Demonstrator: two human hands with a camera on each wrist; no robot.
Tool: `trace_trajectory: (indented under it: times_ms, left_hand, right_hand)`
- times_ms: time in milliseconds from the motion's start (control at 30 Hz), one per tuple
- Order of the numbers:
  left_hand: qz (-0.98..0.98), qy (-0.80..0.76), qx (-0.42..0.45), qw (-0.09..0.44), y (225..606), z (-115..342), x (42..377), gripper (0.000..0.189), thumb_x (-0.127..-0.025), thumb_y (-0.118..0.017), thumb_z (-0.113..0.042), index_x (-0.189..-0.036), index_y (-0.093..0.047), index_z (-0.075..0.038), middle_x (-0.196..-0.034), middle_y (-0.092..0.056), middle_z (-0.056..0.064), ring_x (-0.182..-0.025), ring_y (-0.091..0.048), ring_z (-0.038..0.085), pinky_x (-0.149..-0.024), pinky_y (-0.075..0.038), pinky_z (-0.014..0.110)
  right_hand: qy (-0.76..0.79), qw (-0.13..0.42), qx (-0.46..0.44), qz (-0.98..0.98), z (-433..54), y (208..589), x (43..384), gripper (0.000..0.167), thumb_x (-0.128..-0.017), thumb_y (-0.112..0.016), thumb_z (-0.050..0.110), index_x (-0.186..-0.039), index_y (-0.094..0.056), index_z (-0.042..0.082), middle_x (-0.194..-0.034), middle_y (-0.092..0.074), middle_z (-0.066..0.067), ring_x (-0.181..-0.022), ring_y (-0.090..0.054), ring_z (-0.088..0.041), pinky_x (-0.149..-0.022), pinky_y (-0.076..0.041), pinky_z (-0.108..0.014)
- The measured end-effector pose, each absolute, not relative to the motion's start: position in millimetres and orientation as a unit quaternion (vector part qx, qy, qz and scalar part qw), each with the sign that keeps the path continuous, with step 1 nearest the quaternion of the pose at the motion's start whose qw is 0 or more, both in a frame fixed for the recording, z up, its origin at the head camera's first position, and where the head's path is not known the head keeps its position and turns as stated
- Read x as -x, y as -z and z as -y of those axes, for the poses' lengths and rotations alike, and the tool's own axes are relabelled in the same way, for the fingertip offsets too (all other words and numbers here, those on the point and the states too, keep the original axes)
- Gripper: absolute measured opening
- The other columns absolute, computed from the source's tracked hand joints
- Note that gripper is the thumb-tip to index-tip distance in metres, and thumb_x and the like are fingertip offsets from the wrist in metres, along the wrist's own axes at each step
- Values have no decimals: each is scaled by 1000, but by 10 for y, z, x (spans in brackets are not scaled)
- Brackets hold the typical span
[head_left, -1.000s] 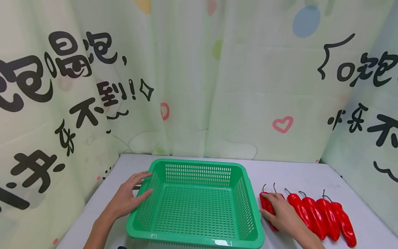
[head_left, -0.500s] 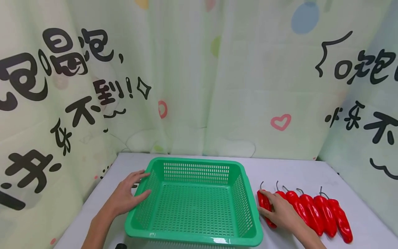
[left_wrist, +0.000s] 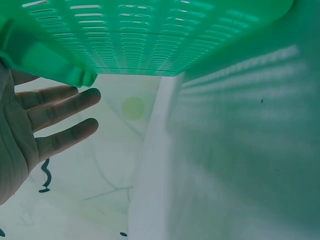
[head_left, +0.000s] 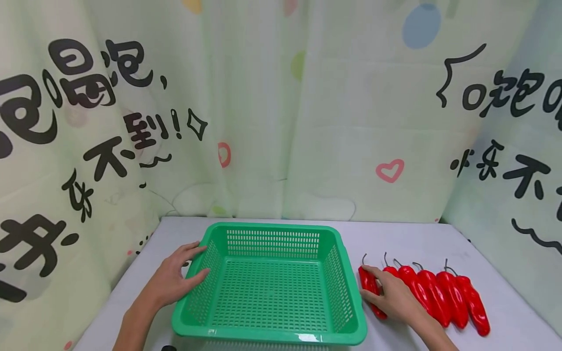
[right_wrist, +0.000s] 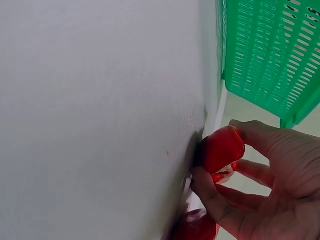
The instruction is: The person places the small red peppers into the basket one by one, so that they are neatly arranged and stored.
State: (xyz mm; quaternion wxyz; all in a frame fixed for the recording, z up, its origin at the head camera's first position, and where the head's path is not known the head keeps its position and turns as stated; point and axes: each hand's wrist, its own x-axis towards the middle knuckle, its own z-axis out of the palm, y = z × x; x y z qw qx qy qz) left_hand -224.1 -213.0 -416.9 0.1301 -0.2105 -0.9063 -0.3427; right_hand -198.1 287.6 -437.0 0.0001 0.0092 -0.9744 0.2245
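A green perforated plastic basket stands on the white table, nothing inside it. At its left rim rests my left hand, fingers spread and fairly straight; the left wrist view shows these fingers beside the basket's rim. To the right of the basket my right hand pinches the leftmost red chili pepper between thumb and fingers. This pepper is close to the table surface in the right wrist view; whether it touches cannot be told. The hand hides part of the neighbouring pepper.
More red peppers lie side by side in a slanted row at the right, stems pointing away. A patterned curtain closes off the back and sides. A small dark object sits at the bottom edge, left of the basket.
The leftmost pepper, in my right hand, has shifted slightly left, widening its gap from the row. My left hand stays at the basket rim. The head view has turned slightly right.
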Motion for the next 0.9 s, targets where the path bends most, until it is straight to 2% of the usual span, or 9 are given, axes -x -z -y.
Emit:
trace_trajectory:
  times_ms: [900]
  left_hand:
    - [909, 342, 202, 125, 4175, 2126, 2229, 54, -93, -75, -22, -140, -60, 0, -145, -54, 23, -122, -61, 38, -90, -56, 54]
  right_hand:
    - [-234, -4, 13, 972, -2876, 4322, 1959, 82, -78, -88, 33, -146, -53, 5, -119, -65, -21, -93, -63, -28, -65, -62, -37]
